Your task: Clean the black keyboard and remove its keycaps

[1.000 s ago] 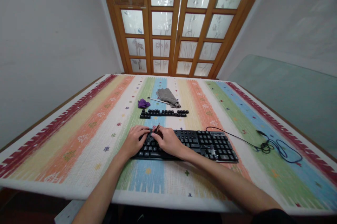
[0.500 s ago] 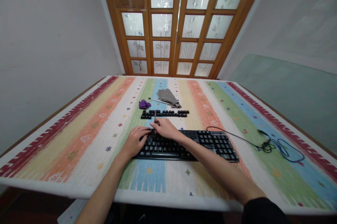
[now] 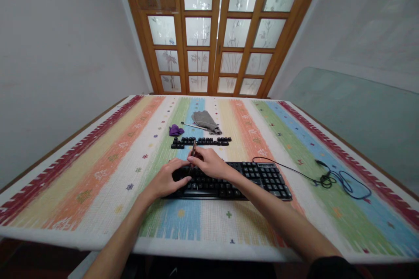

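Observation:
A black keyboard lies in front of me, its left part partly hidden by my hands. My right hand is closed around a slim upright tool, which looks like tweezers, over the keyboard's upper left keys. The tool's lower tip is hidden. My left hand rests on the keyboard's left end, thumb and index finger apart, the index fingertip close beside my right fingers. Just beyond the keyboard, loose black keycaps lie in rows.
Behind the keycaps are a crumpled purple cloth, a grey cloth and a thin stick with a dark tip. The keyboard's cable lies coiled at the right. A striped tablecloth covers the table.
The tool in my right hand now leans more to the right. My left thumb has spread away from the index finger, and that hand has turned slightly. The view has shifted a little.

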{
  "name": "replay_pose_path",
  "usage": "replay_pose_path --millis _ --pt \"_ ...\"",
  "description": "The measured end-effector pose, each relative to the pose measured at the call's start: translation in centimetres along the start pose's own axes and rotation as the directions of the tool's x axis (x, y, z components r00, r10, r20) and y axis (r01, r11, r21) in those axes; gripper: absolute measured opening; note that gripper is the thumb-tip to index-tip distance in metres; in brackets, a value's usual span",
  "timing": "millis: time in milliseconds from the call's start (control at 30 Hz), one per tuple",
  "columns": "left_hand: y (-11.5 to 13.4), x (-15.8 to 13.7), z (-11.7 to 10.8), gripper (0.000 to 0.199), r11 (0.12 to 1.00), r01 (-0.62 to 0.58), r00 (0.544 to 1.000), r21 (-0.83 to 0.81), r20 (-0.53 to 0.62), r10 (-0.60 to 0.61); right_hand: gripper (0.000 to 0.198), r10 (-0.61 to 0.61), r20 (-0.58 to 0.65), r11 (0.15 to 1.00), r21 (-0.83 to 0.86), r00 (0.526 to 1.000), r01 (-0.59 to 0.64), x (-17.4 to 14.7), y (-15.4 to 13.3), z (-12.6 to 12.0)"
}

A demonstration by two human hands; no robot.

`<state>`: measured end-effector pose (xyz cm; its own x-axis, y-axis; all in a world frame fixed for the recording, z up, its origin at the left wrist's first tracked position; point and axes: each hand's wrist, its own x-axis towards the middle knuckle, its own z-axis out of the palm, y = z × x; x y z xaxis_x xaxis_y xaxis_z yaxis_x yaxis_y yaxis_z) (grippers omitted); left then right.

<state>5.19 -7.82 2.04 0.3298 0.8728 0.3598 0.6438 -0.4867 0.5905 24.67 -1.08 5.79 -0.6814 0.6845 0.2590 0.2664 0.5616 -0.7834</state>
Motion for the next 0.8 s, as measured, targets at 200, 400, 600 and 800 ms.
replay_pose_path --millis 200,400,600,800 --pt "0.2 0.7 0.6 0.051 0.951 0.167 0.986 -0.259 0.021 -0.168 0.013 -0.041 0.017 0.998 0.041 0.999 0.040 -0.8 -0.5 -0.6" --pt "-0.3 1.7 0.9 0.059 0.817 0.229 0.973 -0.529 0.140 -0.183 0.012 -0.030 0.024 1.000 0.005 0.999 0.030 -1.5 -0.3 -1.0" --pt "-0.4 2.6 0.7 0.051 0.750 0.289 0.955 -0.594 0.234 -0.182 0.013 0.000 0.019 1.000 -0.023 1.000 0.000 -1.7 -0.3 -1.4" --pt "-0.8 3.0 0.8 0.058 0.696 0.292 0.955 -0.656 0.245 -0.170 0.011 0.027 0.025 0.998 0.055 0.999 -0.029 -1.6 0.5 -1.9"
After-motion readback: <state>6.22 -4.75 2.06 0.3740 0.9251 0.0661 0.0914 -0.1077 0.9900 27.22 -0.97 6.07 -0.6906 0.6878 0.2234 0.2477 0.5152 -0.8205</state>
